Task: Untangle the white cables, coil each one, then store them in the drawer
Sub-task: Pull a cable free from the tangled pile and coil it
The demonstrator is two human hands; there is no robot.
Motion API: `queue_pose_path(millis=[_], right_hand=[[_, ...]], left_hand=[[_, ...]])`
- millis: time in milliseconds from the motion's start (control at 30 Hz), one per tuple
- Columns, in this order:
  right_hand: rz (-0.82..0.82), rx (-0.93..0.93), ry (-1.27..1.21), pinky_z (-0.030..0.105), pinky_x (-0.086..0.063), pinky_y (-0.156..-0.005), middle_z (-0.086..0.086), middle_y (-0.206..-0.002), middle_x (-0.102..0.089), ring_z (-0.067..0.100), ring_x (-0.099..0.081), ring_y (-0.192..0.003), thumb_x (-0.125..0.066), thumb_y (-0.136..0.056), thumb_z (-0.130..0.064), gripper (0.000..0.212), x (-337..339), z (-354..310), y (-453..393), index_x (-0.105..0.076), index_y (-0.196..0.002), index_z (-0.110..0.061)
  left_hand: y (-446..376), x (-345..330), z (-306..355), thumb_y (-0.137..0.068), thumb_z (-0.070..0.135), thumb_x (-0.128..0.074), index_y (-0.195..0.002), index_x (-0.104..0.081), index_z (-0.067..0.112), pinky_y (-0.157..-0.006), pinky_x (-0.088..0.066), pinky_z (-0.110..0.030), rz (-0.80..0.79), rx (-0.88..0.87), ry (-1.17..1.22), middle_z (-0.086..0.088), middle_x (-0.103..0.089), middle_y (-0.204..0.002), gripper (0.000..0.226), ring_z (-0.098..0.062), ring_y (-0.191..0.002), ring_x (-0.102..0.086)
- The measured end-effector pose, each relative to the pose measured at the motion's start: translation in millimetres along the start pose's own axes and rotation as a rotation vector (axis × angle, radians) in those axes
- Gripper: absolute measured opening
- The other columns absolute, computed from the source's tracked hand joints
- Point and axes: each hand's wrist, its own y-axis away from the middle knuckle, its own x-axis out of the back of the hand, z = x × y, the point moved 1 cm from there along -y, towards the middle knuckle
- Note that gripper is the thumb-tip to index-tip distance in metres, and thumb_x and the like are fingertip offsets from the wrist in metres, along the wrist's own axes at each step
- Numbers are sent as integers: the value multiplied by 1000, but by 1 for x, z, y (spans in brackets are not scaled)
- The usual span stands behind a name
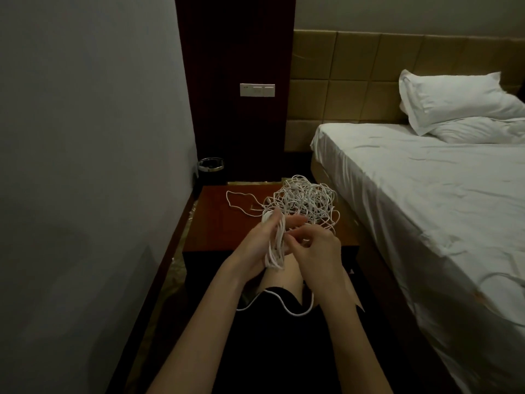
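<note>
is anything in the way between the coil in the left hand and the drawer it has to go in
The coil is wound around the left hand, with the right hand pinching a strand. That cable runs on into the tangle on the nightstand, so it isn't free. No open drawer shows.

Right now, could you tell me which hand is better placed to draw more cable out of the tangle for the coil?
The right hand: it works next to the tangled white cable pile on the brown wooden nightstand, while the left hand holds the coiled white cable loops.
</note>
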Motion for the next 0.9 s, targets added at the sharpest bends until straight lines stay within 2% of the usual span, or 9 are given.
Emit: queue_pose_path(millis=[100,200,300,367,467,567,667,767,900], right_hand=[[-11,-33,-111,17,-47,-64,-4,-80,-71,3,-62,-68,-70,-87,-21,10,-11,-1,0,-76,-90,-14],[-73,-77,-310,13,-41,-53,-15,-55,-63,-1,-56,-49,-68,-89,-17,10,-12,-2,4,-75,-86,-10],[-139,-85,-429,15,-42,-50,-9,-56,-64,3,-53,-45,-68,-89,-14,10,-6,-2,5,-71,-79,-15],[-211,-60,-445,16,-44,-53,-7,-59,-66,2,-55,-51,-67,-89,-12,14,-3,0,5,-71,-78,-19],[-278,-17,-302,13,-41,-56,-7,-62,-65,0,-55,-52,-65,-90,-15,14,-5,-3,8,-72,-80,-20],[-360,47,-91,9,-40,-57,-10,-67,-65,-6,-55,-56,-63,-93,-19,13,-4,-13,7,-74,-89,-15],[-484,38,-31,6,-38,-53,-2,-76,-68,-8,-52,-54,-57,-96,-22,17,7,-20,8,-72,-103,-19],[-528,77,4,6,-38,-53,-4,-73,-64,-10,-53,-55,-56,-97,-19,19,12,-25,8,-73,-104,-16],[-690,266,140,29,-47,-71,10,-85,-69,17,-61,-75,-60,-93,-15,16,10,-37,-1,-72,-98,-6]], left_hand=[[-3,-1,2,-105,38,-27,-79,-59,7,-84,-55,-33,34,-9,292,-15,-71,-100,52,-25,-101,-68],[-5,5,2,-105,39,-27,-67,-44,12,-79,-55,-39,108,-32,507,-4,-61,-61,50,-27,-91,-71],[-6,10,7,-105,41,-27,-65,-38,15,-77,-53,-38,181,-90,603,6,-39,-42,49,-16,-59,-66],[-7,13,10,-104,41,-29,-65,-38,16,-57,-52,-25,186,-99,649,8,-33,-41,48,-8,-40,-48],[-9,17,11,-103,41,-33,-67,-40,16,-34,-30,-13,198,-97,568,9,-30,-43,45,-2,-31,-29],[-10,17,9,-104,40,-33,-66,-39,17,-30,-20,-13,248,-119,440,9,-28,-43,45,-2,-30,-24],[-10,24,15,-104,40,-34,-64,-39,17,-29,-18,-14,281,-152,473,8,-28,-44,46,-2,-30,-23],[-10,30,23,-104,41,-33,-63,-39,18,-29,-17,-14,300,-170,446,8,-27,-45,47,-2,-31,-23],[-11,23,23,-103,41,-34,-65,-38,17,-36,-15,-17,232,-138,172,8,-28,-46,46,-4,-33,-23]])
